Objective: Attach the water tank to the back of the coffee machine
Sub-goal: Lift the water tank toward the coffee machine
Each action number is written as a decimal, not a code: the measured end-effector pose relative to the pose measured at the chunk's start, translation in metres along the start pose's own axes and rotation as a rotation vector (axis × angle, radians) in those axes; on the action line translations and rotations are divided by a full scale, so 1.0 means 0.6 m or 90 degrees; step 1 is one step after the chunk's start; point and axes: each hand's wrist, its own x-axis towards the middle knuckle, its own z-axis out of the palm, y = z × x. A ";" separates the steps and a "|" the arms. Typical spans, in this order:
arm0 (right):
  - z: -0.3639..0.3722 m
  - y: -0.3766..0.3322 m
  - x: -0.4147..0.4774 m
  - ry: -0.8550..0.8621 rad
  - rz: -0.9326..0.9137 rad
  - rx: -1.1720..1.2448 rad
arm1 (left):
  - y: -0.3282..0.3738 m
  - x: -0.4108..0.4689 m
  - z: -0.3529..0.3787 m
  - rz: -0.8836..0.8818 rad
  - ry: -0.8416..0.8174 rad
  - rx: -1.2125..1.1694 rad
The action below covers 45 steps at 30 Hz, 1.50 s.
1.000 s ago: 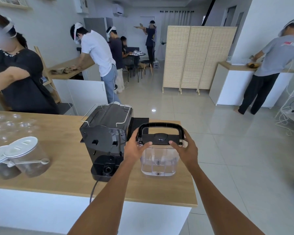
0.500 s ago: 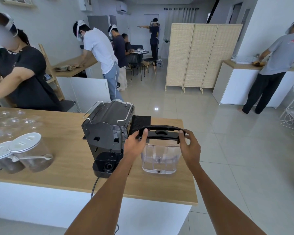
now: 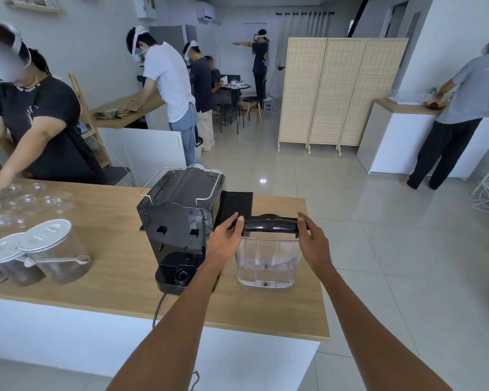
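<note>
A clear plastic water tank [image 3: 266, 263] with a black lid and handle stands upright on the wooden counter [image 3: 119, 272], just right of the black coffee machine [image 3: 178, 221]. The machine's back faces me, and its black cord hangs over the counter's front edge. My left hand [image 3: 226, 243] grips the tank's left top edge, thumb on the lid. My right hand [image 3: 314, 243] holds the right top edge, fingers on the folded-down handle. The tank and the machine stand apart, with my left hand between them.
A black mat [image 3: 237, 206] lies behind the tank. Clear jars with white lids [image 3: 53, 252] stand at the counter's left, with clear cups [image 3: 26, 204] beyond them. A person [image 3: 37, 128] works at the far left. The counter's right edge is close to the tank.
The tank's handle has gone from upright to folded flat on the lid. Both hands have stayed on the tank's top edges; the tank has stayed on the counter.
</note>
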 end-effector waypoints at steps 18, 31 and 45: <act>0.004 0.025 -0.040 -0.091 -0.055 -0.030 | -0.031 -0.033 0.029 0.127 -0.045 0.069; 0.011 0.048 -0.025 -0.089 -0.112 -0.082 | -0.024 -0.041 0.025 0.085 0.006 0.067; -0.001 -0.066 -0.133 -0.051 -0.188 -0.040 | -0.007 -0.134 -0.083 0.218 0.125 0.069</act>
